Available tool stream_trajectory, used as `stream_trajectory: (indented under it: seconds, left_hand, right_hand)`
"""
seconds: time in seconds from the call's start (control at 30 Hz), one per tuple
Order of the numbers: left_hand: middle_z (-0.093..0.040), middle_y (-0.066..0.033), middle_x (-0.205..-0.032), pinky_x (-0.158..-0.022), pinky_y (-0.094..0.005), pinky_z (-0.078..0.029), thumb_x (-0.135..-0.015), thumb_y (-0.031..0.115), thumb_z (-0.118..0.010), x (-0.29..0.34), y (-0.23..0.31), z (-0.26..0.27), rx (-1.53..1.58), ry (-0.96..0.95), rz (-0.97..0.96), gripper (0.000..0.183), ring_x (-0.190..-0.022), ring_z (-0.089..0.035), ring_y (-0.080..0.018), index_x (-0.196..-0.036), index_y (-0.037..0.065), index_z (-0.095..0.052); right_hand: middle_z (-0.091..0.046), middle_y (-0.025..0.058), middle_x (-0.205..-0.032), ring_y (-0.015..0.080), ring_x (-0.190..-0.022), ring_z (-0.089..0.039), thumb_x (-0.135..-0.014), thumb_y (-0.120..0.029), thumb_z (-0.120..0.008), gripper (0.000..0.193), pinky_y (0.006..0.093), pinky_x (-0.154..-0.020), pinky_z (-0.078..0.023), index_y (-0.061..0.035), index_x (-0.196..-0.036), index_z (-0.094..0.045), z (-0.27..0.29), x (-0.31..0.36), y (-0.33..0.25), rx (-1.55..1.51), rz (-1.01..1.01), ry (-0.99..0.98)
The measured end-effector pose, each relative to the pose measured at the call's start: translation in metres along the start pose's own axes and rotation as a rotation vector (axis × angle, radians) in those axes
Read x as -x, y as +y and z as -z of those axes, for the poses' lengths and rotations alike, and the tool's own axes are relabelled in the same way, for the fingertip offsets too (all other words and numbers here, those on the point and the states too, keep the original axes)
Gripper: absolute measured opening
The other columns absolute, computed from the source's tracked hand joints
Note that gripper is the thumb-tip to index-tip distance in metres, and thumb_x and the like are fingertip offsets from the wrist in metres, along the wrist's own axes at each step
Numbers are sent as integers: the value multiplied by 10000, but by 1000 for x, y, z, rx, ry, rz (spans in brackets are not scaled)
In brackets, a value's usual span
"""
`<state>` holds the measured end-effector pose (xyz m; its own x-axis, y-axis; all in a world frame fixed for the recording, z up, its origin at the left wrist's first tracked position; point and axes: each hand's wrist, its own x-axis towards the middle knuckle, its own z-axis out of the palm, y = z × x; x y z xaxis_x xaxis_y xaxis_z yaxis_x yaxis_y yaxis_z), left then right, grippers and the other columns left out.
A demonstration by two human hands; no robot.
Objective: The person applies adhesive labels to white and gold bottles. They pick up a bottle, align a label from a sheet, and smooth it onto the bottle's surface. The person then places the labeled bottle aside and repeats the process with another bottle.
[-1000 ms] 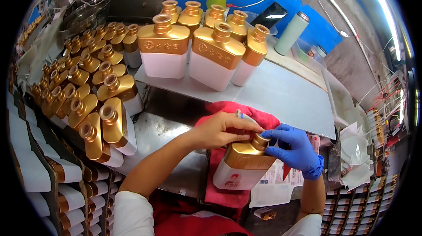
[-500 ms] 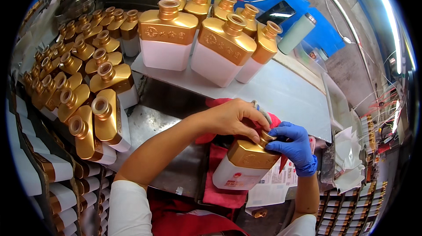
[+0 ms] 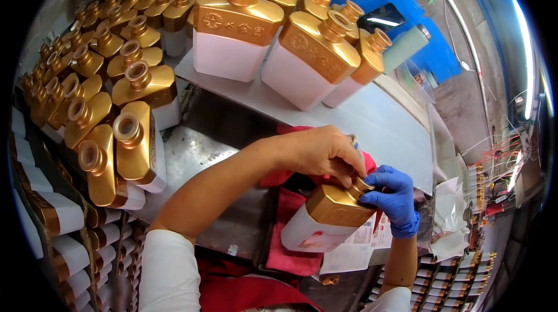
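Observation:
A bottle with a gold shoulder and a white lower body stands tilted before me. My right hand, in a blue glove, is closed on the bottle's gold neck with thumb and fingers. My bare left hand is closed too, its thumb and fingertips pinching the same neck from the left. Whether something small sits between those fingers is hidden. Under the bottle lies a red cloth. Below the gloved hand, a narrow red pointed piece shows, its kind unclear.
Several more gold-and-white bottles stand on a pale board at the back. A crowd of similar bottles fills the left. Printed paper lies beside the cloth. White crumpled sheets and a green flask are at the right.
My view has shifted a little. Both hands stay at the bottle's neck, and the left fingers have curled more over its rim. The bottle has tilted slightly.

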<state>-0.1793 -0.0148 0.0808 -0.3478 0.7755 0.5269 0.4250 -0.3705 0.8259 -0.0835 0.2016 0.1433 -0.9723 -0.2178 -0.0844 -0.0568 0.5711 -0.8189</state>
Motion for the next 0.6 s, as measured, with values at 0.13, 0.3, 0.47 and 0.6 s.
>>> stream_trajectory:
  seconds: [0.13, 0.3, 0.47, 0.6]
  left_hand:
    - [-693, -90, -885, -720, -290, -501, -749, 17, -713, -3, -3, -4, 13, 13, -54, 265, -804, -659, -190, -1009, 27, -664]
    - [-691, -92, -887, -718, -288, -503, -757, 17, -705, -3, -6, -4, 31, 14, -69, 265, -797, -659, -178, -1017, 24, -659]
    - [-671, -122, -974, -731, -289, -501, -811, 38, -663, 21, 26, -6, 52, 255, 189, 259, -835, -651, -189, -1067, 12, -637]
    - [-535, -170, -1228, -1024, -395, -335, -891, 109, -568, 55, 60, -63, -318, 490, 163, 381, -1209, -454, -314, -1259, 26, -519]
  right_hand:
    - [-582, 4, -764, 83, -678, -517, -613, -21, -825, 298, 225, -613, -414, -20, -886, -706, 0, 2, 2, -4, 46, -4]
    - [-583, 8, -769, 88, -681, -523, -613, -15, -823, 298, 228, -617, -417, -20, -886, -705, 1, 2, 2, -5, 67, -12]
    - [-577, 10, -761, 93, -684, -528, -620, -10, -816, 298, 234, -624, -424, -23, -896, -704, 1, 2, 4, 7, 47, 5]
    - [-577, 12, -759, 91, -689, -531, -638, -8, -803, 295, 237, -634, -435, -18, -915, -699, 1, 2, 7, 19, 71, 17]
